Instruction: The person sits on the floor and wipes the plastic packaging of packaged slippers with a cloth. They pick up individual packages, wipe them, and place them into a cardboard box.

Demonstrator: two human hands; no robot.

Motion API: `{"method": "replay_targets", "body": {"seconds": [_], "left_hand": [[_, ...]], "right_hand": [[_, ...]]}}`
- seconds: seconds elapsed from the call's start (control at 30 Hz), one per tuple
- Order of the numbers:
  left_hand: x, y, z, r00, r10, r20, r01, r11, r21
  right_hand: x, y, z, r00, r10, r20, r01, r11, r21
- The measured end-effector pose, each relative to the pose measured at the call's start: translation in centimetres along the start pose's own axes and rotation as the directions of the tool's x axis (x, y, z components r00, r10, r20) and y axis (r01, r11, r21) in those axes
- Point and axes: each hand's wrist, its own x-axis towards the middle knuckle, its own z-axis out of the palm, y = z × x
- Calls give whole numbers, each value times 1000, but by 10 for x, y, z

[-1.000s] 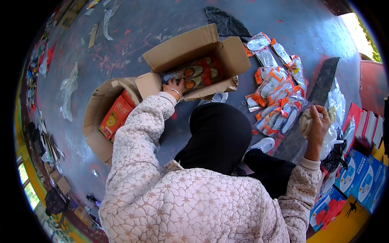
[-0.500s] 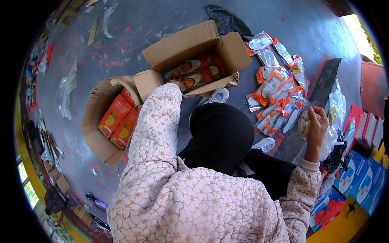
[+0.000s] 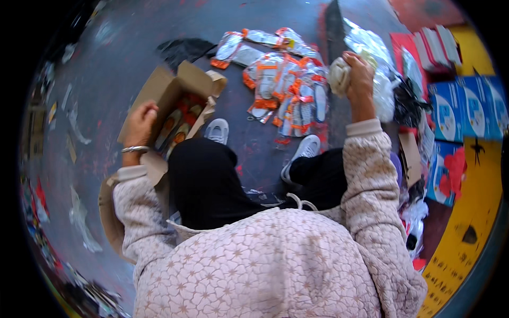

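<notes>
My left hand (image 3: 140, 125), with a metal bangle on its wrist, rests on the rim of an open cardboard box (image 3: 168, 94) that holds orange and red packets (image 3: 177, 126). My right hand (image 3: 359, 77) is raised to the right and closed on a crumpled pale wad of plastic wrap (image 3: 339, 76). Between the two hands a pile of orange and white flat packets (image 3: 289, 87) lies on the grey floor. My black trousers and white shoes (image 3: 217, 130) sit below the box.
A second cardboard box (image 3: 108, 217) lies behind my left arm. Blue cartons (image 3: 462, 110) and red and white boxes (image 3: 435, 49) stand at the right, beside clear plastic wrappings (image 3: 371, 50). A black bag (image 3: 180, 49) lies past the box. A yellow floor strip (image 3: 472, 228) runs at right.
The view has swung, so the box now sits left of centre. My left hand stays at the open box. My right hand has lifted the pale wad higher.
</notes>
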Motion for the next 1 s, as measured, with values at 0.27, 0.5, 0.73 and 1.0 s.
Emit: {"method": "replay_targets", "body": {"seconds": [0.27,0.5,0.73,1.0], "left_hand": [[-53,294,45,802,597,-15,-592,798,108],[-58,227,208,406,-260,876,-774,412,481],[-59,212,258,533,518,669,-840,417,346],[-68,206,248,491,13,871,-807,383,449]], "right_hand": [[25,9,-33,943,331,45,-324,873,365],[72,73,-63,848,513,133,-526,844,105],[84,195,-97,686,713,-145,-702,701,128],[39,284,-73,786,505,-355,-546,300,-782]]}}
